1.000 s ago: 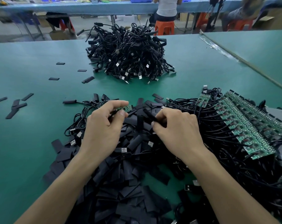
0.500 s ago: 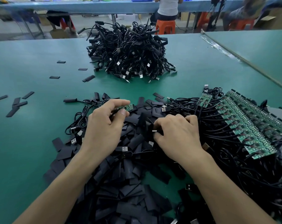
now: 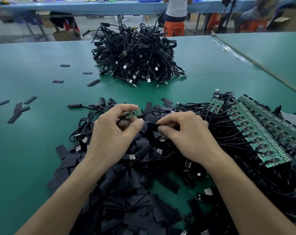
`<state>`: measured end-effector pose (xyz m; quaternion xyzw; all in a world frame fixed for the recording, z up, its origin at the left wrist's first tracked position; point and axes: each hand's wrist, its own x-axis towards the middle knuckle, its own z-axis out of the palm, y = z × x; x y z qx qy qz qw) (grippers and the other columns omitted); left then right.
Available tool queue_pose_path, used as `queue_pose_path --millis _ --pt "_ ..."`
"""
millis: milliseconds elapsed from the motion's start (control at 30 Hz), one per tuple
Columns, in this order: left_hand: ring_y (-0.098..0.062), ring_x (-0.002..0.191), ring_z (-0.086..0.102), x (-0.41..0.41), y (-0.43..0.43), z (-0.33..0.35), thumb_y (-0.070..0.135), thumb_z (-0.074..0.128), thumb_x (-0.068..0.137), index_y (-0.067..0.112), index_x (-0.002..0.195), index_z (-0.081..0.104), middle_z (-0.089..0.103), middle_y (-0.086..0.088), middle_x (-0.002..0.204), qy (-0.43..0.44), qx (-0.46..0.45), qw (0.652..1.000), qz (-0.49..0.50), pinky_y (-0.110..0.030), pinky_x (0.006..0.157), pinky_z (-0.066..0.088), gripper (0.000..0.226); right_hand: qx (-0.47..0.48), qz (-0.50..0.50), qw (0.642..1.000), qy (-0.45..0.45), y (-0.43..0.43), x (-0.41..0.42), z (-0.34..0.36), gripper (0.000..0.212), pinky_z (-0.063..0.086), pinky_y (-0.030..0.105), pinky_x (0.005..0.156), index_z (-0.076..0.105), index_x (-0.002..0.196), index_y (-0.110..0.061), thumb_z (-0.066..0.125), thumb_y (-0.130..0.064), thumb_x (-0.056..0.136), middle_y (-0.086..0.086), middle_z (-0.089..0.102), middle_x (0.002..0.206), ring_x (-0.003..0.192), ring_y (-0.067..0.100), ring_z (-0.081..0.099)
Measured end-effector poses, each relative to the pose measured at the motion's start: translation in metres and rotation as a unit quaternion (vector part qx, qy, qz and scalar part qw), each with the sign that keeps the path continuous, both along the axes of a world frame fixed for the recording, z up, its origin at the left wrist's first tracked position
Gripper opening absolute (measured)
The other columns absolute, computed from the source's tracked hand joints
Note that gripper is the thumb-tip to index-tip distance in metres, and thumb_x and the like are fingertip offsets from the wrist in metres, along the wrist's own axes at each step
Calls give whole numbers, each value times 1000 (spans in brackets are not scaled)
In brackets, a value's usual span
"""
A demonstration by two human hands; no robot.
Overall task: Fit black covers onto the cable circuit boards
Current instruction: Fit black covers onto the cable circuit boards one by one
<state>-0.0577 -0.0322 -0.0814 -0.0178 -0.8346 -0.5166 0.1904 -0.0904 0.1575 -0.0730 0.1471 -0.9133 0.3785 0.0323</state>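
Now both hands work above one wide pile of loose covers (image 3: 127, 197) that spreads across the near part of the green table (image 3: 25, 150), far too many to count. The left hand (image 3: 113, 134) pinches one small green circuit board (image 3: 133, 114) between curled forefinger and thumb, its thin black cable trailing down under the palm. The right hand (image 3: 186, 136) pinches a single black cover (image 3: 152, 127) between thumb and forefinger, the other fingers curled in. The cover sits just below and right of the board, close to it, though whether they touch cannot be told.

To the right, bare boards lie side by side in a long slanted bank (image 3: 262, 133) with their cables fanning left; their number is past counting. One more board (image 3: 216, 106) lies on its own at the bank's far left end.

At the far middle of the table rises one heap of cables (image 3: 137, 56) with silver plug ends showing. Left of it lie four stray covers (image 3: 58, 81), well apart from one another, and farther left a cluster of five covers (image 3: 18, 106). Beyond the table one person (image 3: 176, 5) sits on an orange stool (image 3: 174, 28).
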Motion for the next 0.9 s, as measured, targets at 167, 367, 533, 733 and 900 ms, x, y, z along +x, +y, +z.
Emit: queue_pose_path --millis 167,367,533,733,900 --pt "-18 72 70 3 3 4 33 77 78 36 104 68 75 6 85 -19 44 998 -46 -37 73 60 28 -111 109 987 -35 1 0 6 12 47 20 76 75 92 -32 68 -21 93 -21 69 76 73 -2 62" --pt "-22 63 68 4 4 9 23 79 84 33 98 69 75 -2 77 -22 68 996 -57 -39 63 54 20 -174 149 973 -8 -1 1 5 16 47 20 61 74 97 -30 74 -19 86 -12 64 72 62 4 56" --pt "-9 58 65 3 4 10 23 82 80 27 98 70 75 -2 75 -26 96 993 -67 -19 55 50 22 -148 132 978 55 -4 3 6 23 52 23 74 78 95 -31 85 -20 76 -10 71 85 80 7 67" --pt "1 56 57 -1 1 7 17 60 97 32 93 73 73 11 77 -10 54 998 -41 -13 54 46 20 -159 73 982 74 4 -3 6 25 55 24 79 79 101 -25 83 -29 77 -17 74 87 82 -1 68" --pt "1 57 55 0 -1 9 12 61 96 33 91 74 72 11 74 -10 66 996 -52 -11 54 45 25 -208 77 972 77 6 -4 6 19 52 15 72 77 94 -33 82 -31 76 -19 74 86 77 0 69"
